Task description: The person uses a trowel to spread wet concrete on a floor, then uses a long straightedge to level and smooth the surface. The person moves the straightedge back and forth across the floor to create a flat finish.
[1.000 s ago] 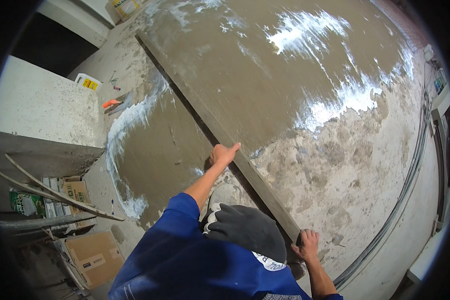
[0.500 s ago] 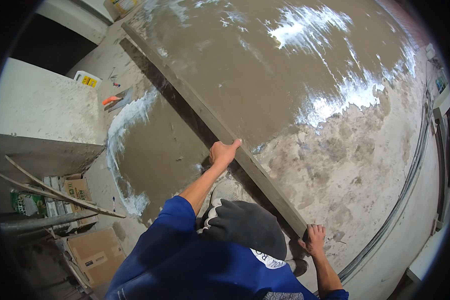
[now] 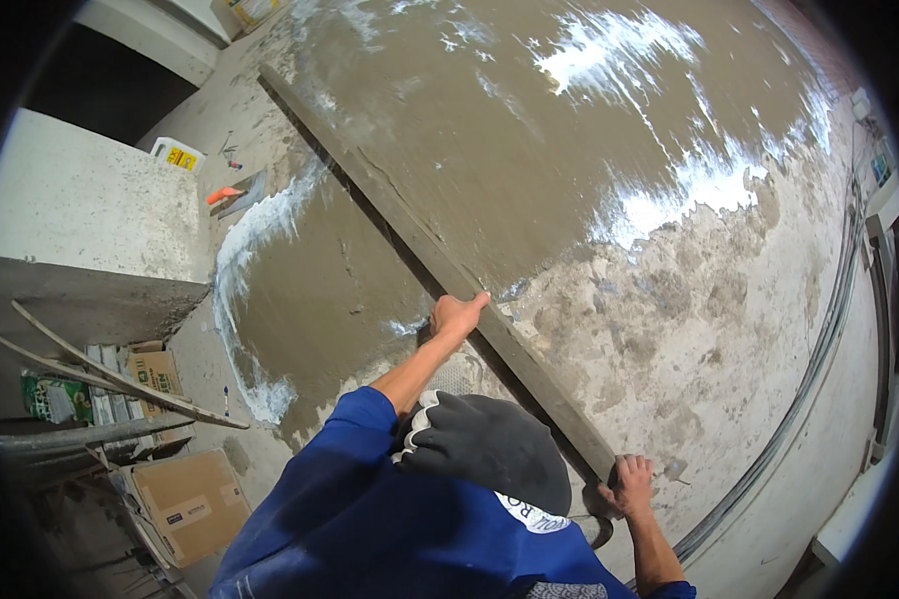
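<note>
A long grey straightedge board (image 3: 410, 234), smeared with mortar, runs slantwise from the far left to the near right. My left hand (image 3: 455, 317) is closed round the board near its middle, thumb over the top edge. At the near end my right hand (image 3: 630, 486) grips the board. Beneath and beyond lies wet grey-brown mortar (image 3: 529, 195), spread over the floor, with a thin raised ridge along the board's right side. A narrow dark shadow follows the board's left side. The undersides of both hands are hidden.
A trowel with an orange handle (image 3: 225, 195) lies by the mortar's left edge, near a white jug (image 3: 165, 150). At left are bent wooden poles (image 3: 100, 364) and a cardboard box (image 3: 195, 504). Cables (image 3: 814, 374) run along the right wall. White wet patches (image 3: 669, 205) edge the mortar.
The board's far end has come slightly nearer and to the right, and its shadow has narrowed. My left hand has moved slightly nearer and right with it. A mortar ridge now shows beside the board.
</note>
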`<act>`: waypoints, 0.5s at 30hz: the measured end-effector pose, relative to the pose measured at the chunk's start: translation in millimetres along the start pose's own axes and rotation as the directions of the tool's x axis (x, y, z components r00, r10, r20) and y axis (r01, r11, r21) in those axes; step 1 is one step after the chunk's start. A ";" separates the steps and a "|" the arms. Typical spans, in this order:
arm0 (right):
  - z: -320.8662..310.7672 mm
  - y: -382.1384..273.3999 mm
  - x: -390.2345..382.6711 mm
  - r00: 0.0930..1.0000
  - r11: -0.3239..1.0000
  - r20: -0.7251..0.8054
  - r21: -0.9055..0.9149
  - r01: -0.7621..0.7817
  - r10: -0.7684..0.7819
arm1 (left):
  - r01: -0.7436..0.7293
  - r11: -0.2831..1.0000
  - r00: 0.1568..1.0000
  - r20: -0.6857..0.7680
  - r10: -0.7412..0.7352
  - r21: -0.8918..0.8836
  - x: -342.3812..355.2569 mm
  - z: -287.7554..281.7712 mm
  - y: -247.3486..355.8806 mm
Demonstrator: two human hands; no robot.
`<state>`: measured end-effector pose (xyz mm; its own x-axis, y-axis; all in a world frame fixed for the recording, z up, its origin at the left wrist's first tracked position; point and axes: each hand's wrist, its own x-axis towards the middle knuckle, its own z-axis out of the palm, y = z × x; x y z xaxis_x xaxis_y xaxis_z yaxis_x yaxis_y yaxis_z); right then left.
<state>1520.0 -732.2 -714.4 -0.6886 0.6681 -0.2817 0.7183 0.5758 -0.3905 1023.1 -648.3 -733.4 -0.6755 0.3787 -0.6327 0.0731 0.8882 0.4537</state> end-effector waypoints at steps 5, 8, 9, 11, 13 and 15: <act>0.3 -10.7 18.5 0.999 0.998 -0.035 0.070 0.002 0.001 | -0.040 0.999 0.998 -0.043 0.041 0.025 19.9 -8.9 10.3; -2.8 -18.5 40.5 0.999 0.997 -0.053 0.081 0.011 -0.007 | -0.029 0.999 0.998 -0.061 0.030 0.023 35.7 -19.9 23.9; -4.1 -21.6 48.0 0.998 0.997 -0.061 0.078 0.014 -0.010 | -0.023 1.000 0.998 -0.063 0.024 0.020 41.0 -24.2 28.8; -6.8 -28.1 62.4 0.999 0.997 -0.044 0.078 -0.001 0.004 | -0.042 0.999 0.997 -0.065 0.043 0.005 51.0 -33.0 37.3; -9.3 -34.2 75.5 0.999 0.997 -0.047 0.083 -0.003 0.007 | -0.052 0.998 0.995 -0.082 0.054 0.018 61.0 -40.5 44.8; -11.4 -39.0 89.0 0.997 0.996 -0.073 0.091 0.006 0.000 | -0.056 0.998 0.994 -0.092 0.058 0.030 72.6 -47.7 52.8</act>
<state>1431.8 -689.8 -714.2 -0.6793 0.7010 -0.2172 0.7021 0.5347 -0.4703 942.9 -586.4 -725.3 -0.7346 0.4045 -0.5448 0.1328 0.8731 0.4691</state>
